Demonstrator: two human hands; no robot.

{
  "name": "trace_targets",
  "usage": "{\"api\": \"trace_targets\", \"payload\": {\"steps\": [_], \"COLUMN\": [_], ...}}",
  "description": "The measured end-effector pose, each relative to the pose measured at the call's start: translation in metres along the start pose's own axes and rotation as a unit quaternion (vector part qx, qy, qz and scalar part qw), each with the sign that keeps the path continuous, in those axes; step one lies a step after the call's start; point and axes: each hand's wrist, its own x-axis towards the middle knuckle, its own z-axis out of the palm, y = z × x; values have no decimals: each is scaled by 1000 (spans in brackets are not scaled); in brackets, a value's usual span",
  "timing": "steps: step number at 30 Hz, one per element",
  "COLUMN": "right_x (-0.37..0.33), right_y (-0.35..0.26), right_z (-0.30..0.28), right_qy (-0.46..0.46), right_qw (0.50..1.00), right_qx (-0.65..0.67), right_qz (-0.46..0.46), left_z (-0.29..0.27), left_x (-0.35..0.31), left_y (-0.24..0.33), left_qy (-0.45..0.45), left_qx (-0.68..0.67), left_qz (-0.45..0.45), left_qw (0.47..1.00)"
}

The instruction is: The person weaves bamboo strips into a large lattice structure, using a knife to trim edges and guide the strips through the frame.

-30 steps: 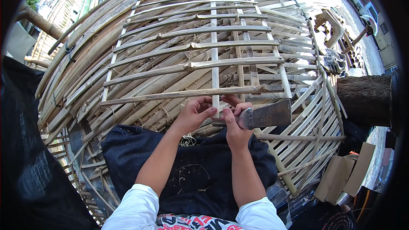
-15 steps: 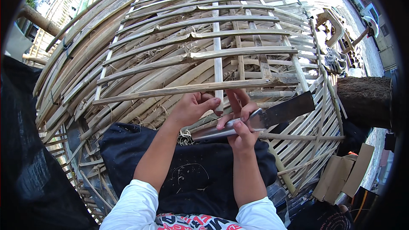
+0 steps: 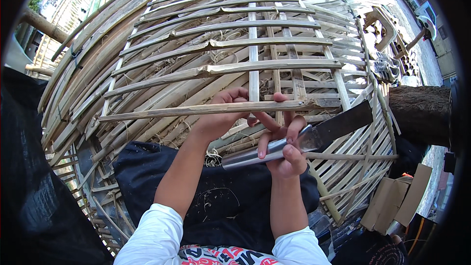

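Note:
A bamboo lattice frame [image 3: 211, 70] of long cross strips, with notch-like nodes, lies before me. One pale bamboo slat [image 3: 253, 49] runs lengthwise through its middle, meeting the nearest cross strip [image 3: 196, 111]. My left hand [image 3: 218, 115] is closed around that nearest strip, left of the slat; its fingertips are partly hidden. My right hand [image 3: 283, 145] grips a machete [image 3: 343, 126] by its shiny metal handle, the dark broad blade pointing right and away. Some fingers of that hand reach up to the same strip, right of the slat.
Stacked bamboo strips [image 3: 93, 76] lie beneath and left of the frame. Black cloth [image 3: 211, 206] covers my lap. At right are a thick log [image 3: 419, 115], an open cardboard box [image 3: 387, 203] and cut bamboo tubes [image 3: 409, 66]. Black sheeting [image 3: 39, 176] hangs at left.
The pale slat has slid slightly away, its near end no longer sticking out past the nearest strip. That strip has come a little nearer me. Both hands now touch it; the machete has tilted upward.

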Motion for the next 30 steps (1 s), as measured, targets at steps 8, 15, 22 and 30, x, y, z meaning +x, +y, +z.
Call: {"api": "trace_targets", "payload": {"steps": [8,15,22,30], "right_x": [-6,-13,-6,5], "right_y": [-15,-11,2,-19], "right_z": [-5,-18,-22,-50], "right_qy": [1,199,337,384], "right_qw": [996,972,929,906], "right_qx": [-70,-118,-150,-173], "right_qz": [-49,-42,-34,-37], "left_z": [-4,-2,3,22], "left_x": [-6,4,8,38], "left_y": [9,-32,-97,-115], "left_qy": [58,75,117,92], "left_qx": [32,28,-159,-106], "left_qz": [-20,7,68,43], "left_qw": [998,997,978,989]}}
